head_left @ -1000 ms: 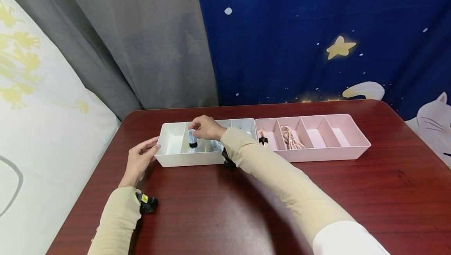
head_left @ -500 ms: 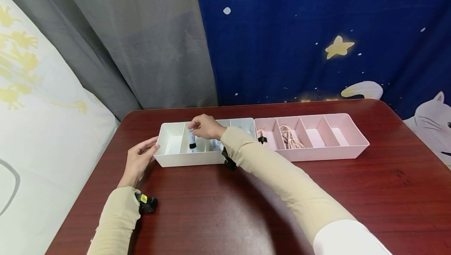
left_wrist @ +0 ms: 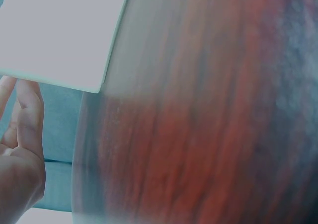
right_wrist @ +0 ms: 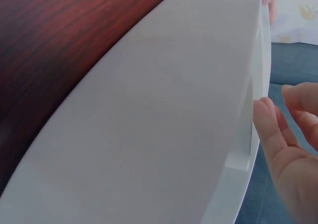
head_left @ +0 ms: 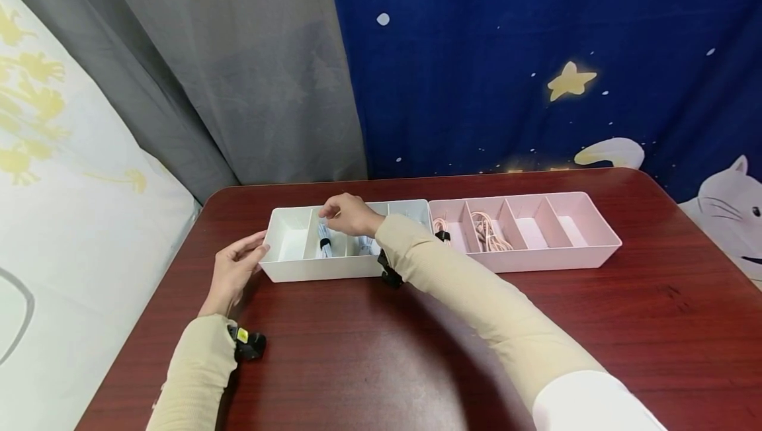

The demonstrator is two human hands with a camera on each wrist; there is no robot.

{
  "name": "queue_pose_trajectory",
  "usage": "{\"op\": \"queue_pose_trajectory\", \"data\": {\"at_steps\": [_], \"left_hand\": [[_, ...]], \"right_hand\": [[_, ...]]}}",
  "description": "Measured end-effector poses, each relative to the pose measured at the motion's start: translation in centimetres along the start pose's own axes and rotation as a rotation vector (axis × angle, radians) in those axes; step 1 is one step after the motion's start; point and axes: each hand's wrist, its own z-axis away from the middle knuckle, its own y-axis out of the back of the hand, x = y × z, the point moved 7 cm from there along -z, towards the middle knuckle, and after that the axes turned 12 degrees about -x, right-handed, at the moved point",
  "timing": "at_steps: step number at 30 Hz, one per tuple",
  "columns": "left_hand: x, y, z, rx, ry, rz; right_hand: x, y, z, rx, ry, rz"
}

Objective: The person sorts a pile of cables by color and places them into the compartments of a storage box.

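Observation:
A bundled light-blue cable (head_left: pixel 325 242) with a black strap leans in the second compartment from the left of the white divided tray (head_left: pixel 324 271). Just above it is my right hand (head_left: pixel 350 215). In the right wrist view, the thumb and fingers of that right hand (right_wrist: pixel 290 149) are apart over the tray's rim, with nothing seen between them. My left hand (head_left: pixel 235 271) rests against the tray's left end. The left wrist view shows fingers (left_wrist: pixel 30 117) extended to the tray's edge. Another pale-blue cable (head_left: pixel 366 244) lies in the third compartment, partly hidden by my right arm.
A pink divided tray (head_left: pixel 536 260) adjoins the white one on the right. Two pinkish cables lie in it: a strapped one (head_left: pixel 441 228) and a loose coil (head_left: pixel 489 233). Both trays stand on a dark red wooden table (head_left: pixel 333 352), with curtains (head_left: pixel 286 87) behind.
The strapped blue cable has gone from upright under my right fingers to tilted in its compartment. My right fingers have let go of it. The left hand has stayed put.

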Motion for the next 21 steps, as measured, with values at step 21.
{"op": "queue_pose_trajectory", "data": {"at_steps": [21], "left_hand": [[0.2,-0.1,0.2,-0.003,0.013,0.003]], "right_hand": [[0.0,-0.2,3.8,0.206,0.158,-0.118]]}}
